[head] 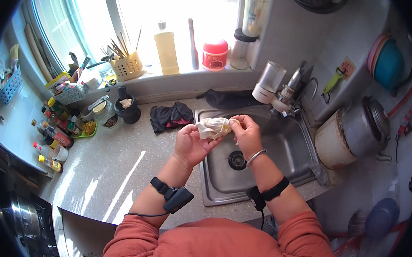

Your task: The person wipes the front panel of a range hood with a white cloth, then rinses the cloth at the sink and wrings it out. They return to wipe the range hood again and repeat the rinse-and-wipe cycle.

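A crumpled, whitish cloth [213,127] with yellowish stains is held between my two hands, over the left edge of the sink. My left hand [193,145] supports it from below with the palm up, its fingers curled around the left end. My right hand [247,133] pinches the right end between thumb and fingers. Beneath my right hand lies the stainless steel sink basin [280,144], with a dark drain strainer [237,160] in its floor. A dark cloth with a red patch [171,117] lies on the counter, left of the sink.
The speckled counter [117,165] extends left to seasoning bottles [57,134]. A black mortar [127,110] and a glass jar [105,113] stand near the windowsill. Behind the sink are a faucet [283,100] and a clear-topped dispenser [269,82]; metal pots [358,132] are at its right.
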{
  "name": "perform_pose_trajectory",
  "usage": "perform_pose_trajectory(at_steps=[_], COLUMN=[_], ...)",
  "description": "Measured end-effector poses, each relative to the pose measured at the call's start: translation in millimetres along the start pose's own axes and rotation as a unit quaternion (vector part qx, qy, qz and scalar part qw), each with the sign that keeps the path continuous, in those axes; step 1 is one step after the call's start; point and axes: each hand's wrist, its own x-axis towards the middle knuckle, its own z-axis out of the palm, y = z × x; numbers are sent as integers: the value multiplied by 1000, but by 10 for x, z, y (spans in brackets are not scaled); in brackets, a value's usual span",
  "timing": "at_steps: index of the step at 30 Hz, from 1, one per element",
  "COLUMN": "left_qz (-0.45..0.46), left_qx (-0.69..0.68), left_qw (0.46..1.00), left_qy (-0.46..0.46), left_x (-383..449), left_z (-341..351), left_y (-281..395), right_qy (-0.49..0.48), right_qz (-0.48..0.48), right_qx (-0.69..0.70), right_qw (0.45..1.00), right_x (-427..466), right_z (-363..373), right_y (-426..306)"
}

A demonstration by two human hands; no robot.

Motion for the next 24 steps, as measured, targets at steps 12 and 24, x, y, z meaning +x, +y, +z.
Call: perform_pose_trajectory(at_steps=[12, 24], left_qz=[-14, -37], left_qx=[34, 52], left_qw=[992, 988], left_qy=[123, 138], left_x=[345, 705], left_z=[81, -10], left_y=[-1548, -1737], right_qy=[88, -26], right_qz=[-177, -210], right_qx=[-359, -255], right_qw=[912, 943], right_x=[-315, -43], right_z=[-693, -887], right_y=[529, 1200])
